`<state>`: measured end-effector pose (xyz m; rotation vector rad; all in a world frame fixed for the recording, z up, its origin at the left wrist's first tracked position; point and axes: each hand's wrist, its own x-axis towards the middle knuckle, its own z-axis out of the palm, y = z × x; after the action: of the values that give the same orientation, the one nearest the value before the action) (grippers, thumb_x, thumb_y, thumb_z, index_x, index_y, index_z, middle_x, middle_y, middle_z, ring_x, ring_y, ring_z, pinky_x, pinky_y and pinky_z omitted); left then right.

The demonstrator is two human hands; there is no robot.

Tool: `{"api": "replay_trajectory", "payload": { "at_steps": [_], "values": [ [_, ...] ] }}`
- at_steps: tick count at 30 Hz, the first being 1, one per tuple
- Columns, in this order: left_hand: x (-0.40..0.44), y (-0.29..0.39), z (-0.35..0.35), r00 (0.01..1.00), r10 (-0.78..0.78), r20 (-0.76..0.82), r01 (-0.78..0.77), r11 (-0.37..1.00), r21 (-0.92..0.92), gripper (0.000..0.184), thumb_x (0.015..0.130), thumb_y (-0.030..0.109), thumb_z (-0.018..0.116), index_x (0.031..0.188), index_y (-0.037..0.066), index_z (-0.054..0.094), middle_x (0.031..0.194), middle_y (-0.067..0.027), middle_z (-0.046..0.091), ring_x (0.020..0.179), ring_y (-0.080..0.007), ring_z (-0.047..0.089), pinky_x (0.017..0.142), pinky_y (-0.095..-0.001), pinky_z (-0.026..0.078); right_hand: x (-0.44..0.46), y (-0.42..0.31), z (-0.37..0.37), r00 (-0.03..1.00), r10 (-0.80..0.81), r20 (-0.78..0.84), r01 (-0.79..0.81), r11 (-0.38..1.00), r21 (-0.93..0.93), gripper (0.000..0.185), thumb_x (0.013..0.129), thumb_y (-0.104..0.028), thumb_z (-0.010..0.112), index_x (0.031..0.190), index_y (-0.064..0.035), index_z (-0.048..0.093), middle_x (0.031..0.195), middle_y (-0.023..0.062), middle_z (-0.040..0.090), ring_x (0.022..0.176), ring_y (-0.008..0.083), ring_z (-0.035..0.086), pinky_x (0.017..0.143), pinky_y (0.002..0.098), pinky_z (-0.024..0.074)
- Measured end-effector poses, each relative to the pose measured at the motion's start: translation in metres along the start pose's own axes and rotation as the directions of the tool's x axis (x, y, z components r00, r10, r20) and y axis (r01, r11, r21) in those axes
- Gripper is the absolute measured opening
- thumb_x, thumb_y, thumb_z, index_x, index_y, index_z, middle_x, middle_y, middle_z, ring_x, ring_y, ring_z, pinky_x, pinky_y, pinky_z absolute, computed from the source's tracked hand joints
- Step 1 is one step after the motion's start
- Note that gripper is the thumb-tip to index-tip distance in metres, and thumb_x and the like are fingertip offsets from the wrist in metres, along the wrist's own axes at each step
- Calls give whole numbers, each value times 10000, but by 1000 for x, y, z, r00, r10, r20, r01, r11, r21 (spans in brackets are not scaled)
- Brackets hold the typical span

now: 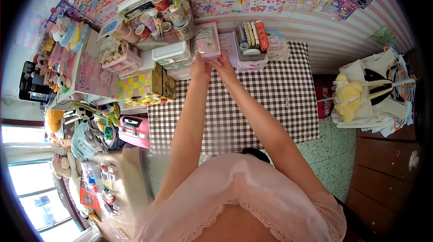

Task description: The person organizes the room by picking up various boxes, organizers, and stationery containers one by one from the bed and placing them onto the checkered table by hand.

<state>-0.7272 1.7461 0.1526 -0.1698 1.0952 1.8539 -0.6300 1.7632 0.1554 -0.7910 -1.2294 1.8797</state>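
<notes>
Both arms reach to the back of a table with a checkered cloth (234,115). A pink box (207,39) with a clear, patterned top lies there between my hands. My left hand (200,67) is closed on its near left corner. At the near right corner, my right hand (222,67) has its fingers bent against the box's edge. Just left of the box stand white-lidded drawers (171,52). A lilac flat case (228,46) is close on the right, beside a grey bin (251,55) of pens and packets.
A clear organizer (167,36) with tape rolls and cups stands at the back left, above a yellow checkered box (142,86). A pink suitcase (134,131) is left of the table. Clothes (370,93) hang at the right, by a brown wooden cabinet (383,165).
</notes>
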Motion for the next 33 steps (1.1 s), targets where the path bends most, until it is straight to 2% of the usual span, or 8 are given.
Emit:
{"api": "replay_trajectory", "payload": {
  "at_steps": [6, 8, 9, 11, 12, 16, 21, 33],
  "values": [
    [15, -13, -9, 999, 39, 11, -40, 998, 56, 397, 884, 299, 414, 1135, -8, 396, 1009, -130, 511, 798, -234, 543, 627, -335, 477, -6, -11, -11, 997, -36, 64, 39, 998, -50, 627, 767, -194, 582, 1290, -60, 264, 1244, 133, 384, 1156, 228, 368, 935, 322, 310],
    [36, -25, -25, 981, 42, 190, -54, 997, 54, 438, 905, 321, 317, 1216, 12, 328, 1147, -146, 452, 997, -282, 485, 840, -434, 415, -2, -3, -19, 999, -10, 44, 21, 963, -267, 623, 785, -267, 546, 1308, -76, 265, 1280, 116, 364, 1161, 199, 361, 939, 319, 301],
    [-9, -15, 0, 997, 64, 48, -69, 991, 112, 483, 884, 372, 352, 1214, 19, 343, 1138, -125, 471, 1015, -263, 478, 857, -444, 402, 1, 4, -23, 999, 0, 43, 12, 963, -268, 629, 793, -257, 541, 1320, -85, 244, 1302, 95, 345, 1165, 180, 355, 936, 319, 306],
    [-1, -33, -6, 996, 81, -45, -67, 968, 242, 502, 857, 412, 410, 1122, -15, 417, 970, -125, 542, 823, -251, 561, 630, -368, 486, 1, 6, -26, 993, 110, -51, -119, 963, -240, 496, 804, -214, 533, 1251, -108, 348, 1111, 50, 466, 969, 147, 475, 810, 294, 407],
    [-3, -40, -2, 986, 126, -105, -76, 919, 387, 465, 858, 397, 424, 1066, -18, 447, 835, -119, 545, 696, -236, 558, 521, -331, 463, 8, 26, -35, 998, -61, -31, 57, 993, -102, 413, 800, -199, 539, 1182, -114, 407, 978, 20, 497, 880, 130, 493, 741, 278, 429],
    [-30, -44, 9, 974, 165, 157, -188, 970, 151, 312, 845, 374, 412, 888, 85, 522, 739, -27, 543, 664, -159, 492, 534, -275, 358, -2, 7, -28, 994, 92, 63, -92, 996, 8, 298, 808, -213, 542, 1077, -108, 467, 931, 7, 540, 863, 111, 510, 741, 271, 407],
    [-61, -21, 9, 992, 72, 100, -85, 989, 123, 539, 820, 445, 468, 1195, 64, 400, 1091, -53, 448, 833, -182, 457, 660, -318, 387, 4, -7, -17, 983, 73, 166, -77, 997, 23, 220, 792, -205, 560, 967, -110, 468, 844, -17, 528, 764, 101, 503, 635, 250, 373],
    [-94, -20, -30, 991, 132, -36, -126, 983, 132, 509, 837, 442, 449, 1180, 67, 428, 1101, -85, 490, 908, -195, 506, 740, -321, 414, -13, 11, -1, 979, 205, -5, -204, 974, 96, 208, 755, -187, 516, 902, -74, 421, 937, 41, 482, 873, 122, 469, 706, 307, 388]
  ]
}}
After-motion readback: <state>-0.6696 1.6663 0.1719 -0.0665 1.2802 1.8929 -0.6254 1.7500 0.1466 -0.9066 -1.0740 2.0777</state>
